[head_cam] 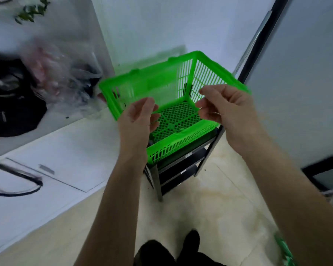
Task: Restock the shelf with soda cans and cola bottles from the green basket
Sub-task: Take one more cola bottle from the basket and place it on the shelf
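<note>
Hovering at frame centre: bright green slatted plastic basket [183, 120], tilted, mesh floor showing, nothing visible inside. Resting on top of dark metal-framed tiered shelf [183, 169], lower centre. Left hand [140, 116] over near rim, fingers loosely curled; grip on rim not certain. Right hand [222, 105] at right rim, fingers curled, thumb and fingertips close; pinch cannot be confirmed. Black bag [10, 104] and crumpled clear plastic [62, 73] at left, blurred. Pale tiled floor [210, 208] below.

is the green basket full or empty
Empty: the green basket shows only its bare lattice floor, with no cans or bottles inside.
</note>
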